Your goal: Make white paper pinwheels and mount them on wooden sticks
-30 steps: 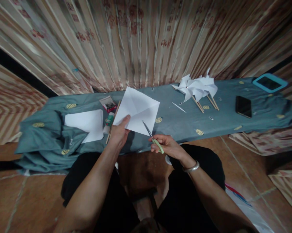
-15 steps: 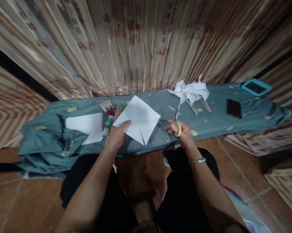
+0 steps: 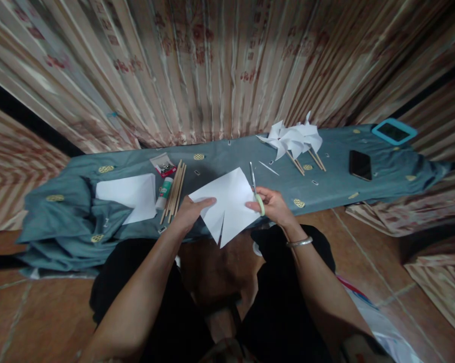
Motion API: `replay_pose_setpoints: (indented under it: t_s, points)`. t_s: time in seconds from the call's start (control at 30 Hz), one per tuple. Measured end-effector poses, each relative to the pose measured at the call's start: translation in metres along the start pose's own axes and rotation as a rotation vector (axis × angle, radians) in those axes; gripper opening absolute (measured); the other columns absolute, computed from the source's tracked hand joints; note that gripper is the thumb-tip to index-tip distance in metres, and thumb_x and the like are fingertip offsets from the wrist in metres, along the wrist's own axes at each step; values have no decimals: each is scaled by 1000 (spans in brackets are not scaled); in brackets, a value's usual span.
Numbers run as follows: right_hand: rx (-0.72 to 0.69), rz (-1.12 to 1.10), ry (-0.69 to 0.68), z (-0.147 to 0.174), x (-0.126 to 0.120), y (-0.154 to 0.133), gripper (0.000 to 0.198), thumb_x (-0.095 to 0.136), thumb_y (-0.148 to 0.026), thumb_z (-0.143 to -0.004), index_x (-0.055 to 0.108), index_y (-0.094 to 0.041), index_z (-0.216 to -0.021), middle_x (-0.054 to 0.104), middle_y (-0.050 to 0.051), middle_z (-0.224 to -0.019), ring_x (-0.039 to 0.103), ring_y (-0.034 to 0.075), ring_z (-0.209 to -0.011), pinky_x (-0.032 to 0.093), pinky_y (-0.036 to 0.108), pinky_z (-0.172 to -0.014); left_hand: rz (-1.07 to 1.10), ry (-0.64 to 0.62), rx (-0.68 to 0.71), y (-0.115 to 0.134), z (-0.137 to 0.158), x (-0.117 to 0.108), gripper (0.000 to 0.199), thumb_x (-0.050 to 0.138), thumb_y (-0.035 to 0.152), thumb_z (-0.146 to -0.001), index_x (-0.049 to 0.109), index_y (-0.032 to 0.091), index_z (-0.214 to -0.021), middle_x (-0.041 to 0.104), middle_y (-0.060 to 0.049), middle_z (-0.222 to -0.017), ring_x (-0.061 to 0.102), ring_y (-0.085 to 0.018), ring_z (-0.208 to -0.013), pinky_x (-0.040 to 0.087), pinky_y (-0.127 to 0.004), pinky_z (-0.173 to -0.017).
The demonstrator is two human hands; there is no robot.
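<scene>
A white square of paper (image 3: 227,194) is held up near the table's front edge, with a slit cut into it from its lower corner. My left hand (image 3: 191,212) pinches its left corner, thumb on top. My right hand (image 3: 272,204) has green-handled scissors (image 3: 259,204) in its fingers, blades pointing up and away. The thumb of that hand also presses on the paper's right corner. A thin white paper strip (image 3: 268,168) lies beyond the scissors. Left of the paper are several wooden sticks (image 3: 176,189).
A glue stick (image 3: 164,193), an open box of small metal pins (image 3: 165,165) and a stack of white paper (image 3: 136,194) lie left on the cloth-covered table (image 3: 219,151). Paper pinwheels on sticks (image 3: 293,138), a black phone (image 3: 361,165) and a blue-framed device (image 3: 394,131) sit to the right.
The paper has turned and come lower, nearer my body. My right hand has moved left with the scissors and now touches the paper's right corner. More of the sticks shows.
</scene>
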State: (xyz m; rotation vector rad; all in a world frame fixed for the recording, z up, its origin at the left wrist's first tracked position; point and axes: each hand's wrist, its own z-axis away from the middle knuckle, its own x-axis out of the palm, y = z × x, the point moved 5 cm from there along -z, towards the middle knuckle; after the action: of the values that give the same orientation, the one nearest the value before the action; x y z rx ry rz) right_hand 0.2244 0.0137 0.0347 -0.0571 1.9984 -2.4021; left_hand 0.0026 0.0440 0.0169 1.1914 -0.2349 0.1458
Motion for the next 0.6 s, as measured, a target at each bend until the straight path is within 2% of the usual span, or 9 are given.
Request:
replay_pose_setpoints:
  t_s: [0.13,0.3,0.43,0.5,0.6]
  points:
    - [-6,-47,64,-3,0,2,51,88,-43,-47,64,-20,-86,68,-5,-63,58,12,-55,46,25,-54,88,-32,2,3,-2,2,46,89,41,-50,73,11,-81,75,-9,-78,69,-23,-72,54,-36,-76]
    - [-92,-67,295,-11,-8,5,54,87,-46,-45,62,-22,-85,65,-6,-61,54,12,-53,46,26,-53,297,-183,-39,6,2,13,48,76,53,-67,70,14,-96,74,-12,-98,68,-27,-101,52,-42,-92]
    - [-160,-23,426,-16,-7,7,53,83,-49,-53,60,-22,-92,61,-6,-62,56,13,-58,47,27,-59,293,-247,-16,1,12,24,46,80,48,-64,70,17,-97,71,-11,-107,66,-26,-105,52,-43,-93]
    - [-165,-1,423,-18,-1,10,52,80,-49,-57,59,-22,-95,60,-6,-62,57,14,-60,48,28,-61,278,-239,-19,-4,16,30,44,84,42,-61,70,17,-94,71,-11,-108,65,-27,-106,52,-42,-93]
    - [-171,10,398,-20,10,15,52,78,-51,-59,58,-22,-98,58,-7,-62,57,14,-61,48,28,-64,284,-189,-36,-10,19,35,36,85,37,-59,70,15,-83,73,-10,-98,67,-25,-99,53,-40,-91]
